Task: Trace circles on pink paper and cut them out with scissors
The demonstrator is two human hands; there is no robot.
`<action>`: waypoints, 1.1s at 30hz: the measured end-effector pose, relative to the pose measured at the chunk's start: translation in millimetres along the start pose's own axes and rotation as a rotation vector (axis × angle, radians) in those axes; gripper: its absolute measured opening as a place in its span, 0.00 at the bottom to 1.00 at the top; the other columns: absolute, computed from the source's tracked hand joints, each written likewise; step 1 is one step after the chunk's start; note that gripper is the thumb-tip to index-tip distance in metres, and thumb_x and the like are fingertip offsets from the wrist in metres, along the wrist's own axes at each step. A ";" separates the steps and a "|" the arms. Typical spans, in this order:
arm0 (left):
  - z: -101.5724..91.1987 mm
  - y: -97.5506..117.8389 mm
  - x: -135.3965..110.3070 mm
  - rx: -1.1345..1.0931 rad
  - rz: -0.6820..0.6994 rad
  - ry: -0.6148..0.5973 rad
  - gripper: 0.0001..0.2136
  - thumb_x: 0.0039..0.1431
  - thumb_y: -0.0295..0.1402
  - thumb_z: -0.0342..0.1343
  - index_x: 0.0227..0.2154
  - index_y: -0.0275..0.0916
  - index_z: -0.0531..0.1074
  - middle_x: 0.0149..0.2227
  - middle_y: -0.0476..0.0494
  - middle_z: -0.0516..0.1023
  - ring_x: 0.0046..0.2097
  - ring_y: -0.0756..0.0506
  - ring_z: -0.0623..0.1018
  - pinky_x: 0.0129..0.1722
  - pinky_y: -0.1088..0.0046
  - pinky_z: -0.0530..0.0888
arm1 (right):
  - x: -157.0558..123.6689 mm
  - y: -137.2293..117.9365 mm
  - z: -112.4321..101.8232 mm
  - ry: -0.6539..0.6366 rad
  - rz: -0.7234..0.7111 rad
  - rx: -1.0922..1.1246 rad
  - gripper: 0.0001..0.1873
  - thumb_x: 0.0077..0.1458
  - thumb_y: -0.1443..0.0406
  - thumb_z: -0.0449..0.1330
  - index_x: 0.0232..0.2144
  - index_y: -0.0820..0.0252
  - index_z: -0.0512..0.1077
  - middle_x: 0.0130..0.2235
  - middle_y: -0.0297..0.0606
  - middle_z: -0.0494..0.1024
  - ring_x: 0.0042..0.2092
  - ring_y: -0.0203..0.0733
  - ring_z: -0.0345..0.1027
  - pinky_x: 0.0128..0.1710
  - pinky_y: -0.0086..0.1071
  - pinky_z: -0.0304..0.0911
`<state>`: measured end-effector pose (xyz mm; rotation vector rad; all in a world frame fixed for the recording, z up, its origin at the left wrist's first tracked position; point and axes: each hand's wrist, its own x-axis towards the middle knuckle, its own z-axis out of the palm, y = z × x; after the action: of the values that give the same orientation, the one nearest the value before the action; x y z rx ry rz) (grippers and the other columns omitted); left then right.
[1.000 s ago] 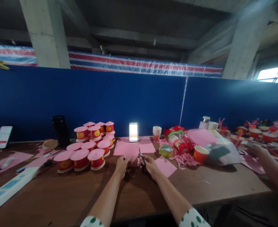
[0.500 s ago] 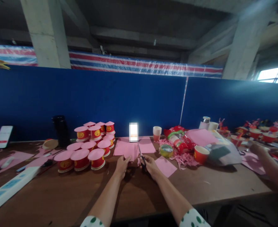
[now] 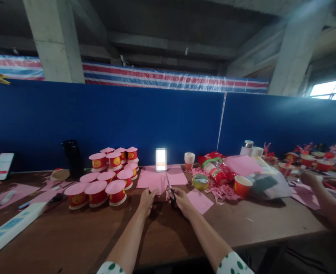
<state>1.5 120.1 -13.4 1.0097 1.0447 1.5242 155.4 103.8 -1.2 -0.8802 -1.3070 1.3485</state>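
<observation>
A person's two bare hands are working over a brown tabletop (image 3: 162,247), side by side at the middle of the view. The left hand (image 3: 147,201) is pinching a piece of pink paper (image 3: 158,183) near its lower edge, the fingers pressing closed on it. The right hand (image 3: 181,201) is gripping black-handled scissors (image 3: 172,195), its fingers curling around the handles, and the blades are pointing away from the person along the paper's right side. How wide the blades are opening cannot be told.

The held paper is hanging in front of flat pink sheets (image 3: 178,176), so its outline is blending into them. Red cups (image 3: 116,193) with pink paper discs on top are standing in a group to the left; a loose pink sheet (image 3: 200,201) is lying just beside the right hand.

The step in hand appears to be cutting the paper. The next move seems to be calling for a steady left pinch, with the fingers staying clear of the blades.
</observation>
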 end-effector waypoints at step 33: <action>0.1 -0.9 1.0 -0.014 -0.010 -0.004 0.13 0.40 0.35 0.60 0.28 0.32 0.70 0.25 0.46 0.74 0.25 0.50 0.73 0.27 0.73 0.71 | -0.3 -1.4 0.8 -0.004 0.000 -0.004 0.21 0.39 0.52 0.64 0.28 0.64 0.69 0.21 0.33 0.70 0.18 0.29 0.60 0.13 0.20 0.44</action>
<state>1.7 121.2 -14.2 0.9961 1.0336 1.5188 154.9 103.2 0.3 -0.8804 -1.3137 1.3484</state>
